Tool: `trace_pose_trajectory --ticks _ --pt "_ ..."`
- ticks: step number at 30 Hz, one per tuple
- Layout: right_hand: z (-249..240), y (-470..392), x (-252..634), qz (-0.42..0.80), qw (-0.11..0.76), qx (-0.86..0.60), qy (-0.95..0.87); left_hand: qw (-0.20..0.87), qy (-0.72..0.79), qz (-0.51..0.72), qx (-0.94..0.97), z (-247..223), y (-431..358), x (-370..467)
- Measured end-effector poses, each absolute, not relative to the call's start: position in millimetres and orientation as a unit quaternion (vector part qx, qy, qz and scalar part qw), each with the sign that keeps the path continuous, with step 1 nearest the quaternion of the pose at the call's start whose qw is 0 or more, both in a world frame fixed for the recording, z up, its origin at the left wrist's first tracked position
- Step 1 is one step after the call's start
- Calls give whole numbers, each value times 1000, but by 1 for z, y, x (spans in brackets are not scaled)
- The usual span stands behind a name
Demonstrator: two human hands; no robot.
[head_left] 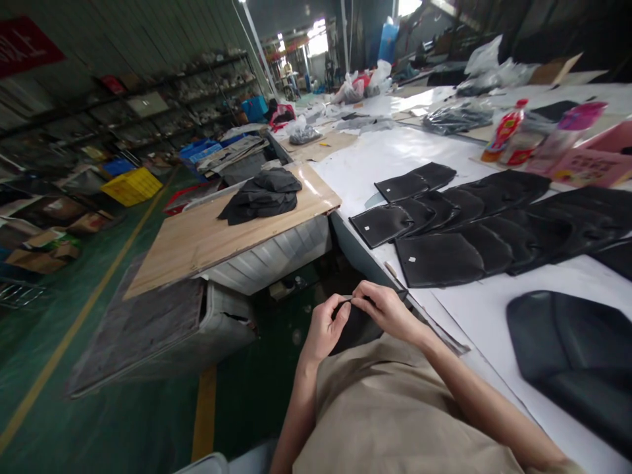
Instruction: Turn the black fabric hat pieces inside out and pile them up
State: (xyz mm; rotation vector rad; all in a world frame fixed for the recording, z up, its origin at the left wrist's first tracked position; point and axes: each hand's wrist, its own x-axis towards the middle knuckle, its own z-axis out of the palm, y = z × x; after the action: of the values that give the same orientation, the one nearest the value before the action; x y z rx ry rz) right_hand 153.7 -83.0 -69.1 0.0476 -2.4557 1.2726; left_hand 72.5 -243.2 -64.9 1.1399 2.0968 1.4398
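Note:
Both of my hands meet in front of my body, beside the edge of the white table. Between finger and thumb, my left hand (pixel 328 326) pinches the upper edge of a black sheet piece (pixel 356 328). Close to its right, my right hand (pixel 382 306) grips the same edge. The piece hangs down over my lap, and its lower part is partly hidden by my hands and clothing. On the table to the right lie overlapping rows of flat black pieces (pixel 439 260), some with a small white mark. A larger dark padded piece (pixel 573 349) lies nearer to me.
A wooden board (pixel 182 247) at left carries a heap of black cloth (pixel 266 194). Grey bins stand beneath it. On the table's far right are a red-capped bottle (pixel 508 128) and a pink box (pixel 592 161). A yellow crate (pixel 132 187) sits on the green floor.

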Motion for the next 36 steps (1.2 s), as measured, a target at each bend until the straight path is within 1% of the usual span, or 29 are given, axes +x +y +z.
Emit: trace_pose_trajectory --ticks 4,7,11,19,26,30,32,36 --pt "-74 -88 150 441 172 -3 -881 172 740 526 381 -73 -249 70" --pt "-74 -81 148 421 155 -24 -893 181 731 562 342 -81 -255 66" --pt "-73 -63 146 420 104 -5 -901 199 711 620 266 -89 -261 59" --pt "-89 -45 126 518 42 -53 -853 274 665 678 150 -112 -250 39" --pt "-119 -33 80 585 1 -155 -796 355 665 650 91 -126 -228 -10" --pt "-127 -17 45 634 -55 -176 -751 395 672 624 49 -119 -212 -45" --pt "-125 -9 31 662 -82 -167 -726 400 670 625 19 -111 -206 -58" --pt "-116 6 17 716 -108 -126 -678 409 642 648 -37 -99 -201 -71"
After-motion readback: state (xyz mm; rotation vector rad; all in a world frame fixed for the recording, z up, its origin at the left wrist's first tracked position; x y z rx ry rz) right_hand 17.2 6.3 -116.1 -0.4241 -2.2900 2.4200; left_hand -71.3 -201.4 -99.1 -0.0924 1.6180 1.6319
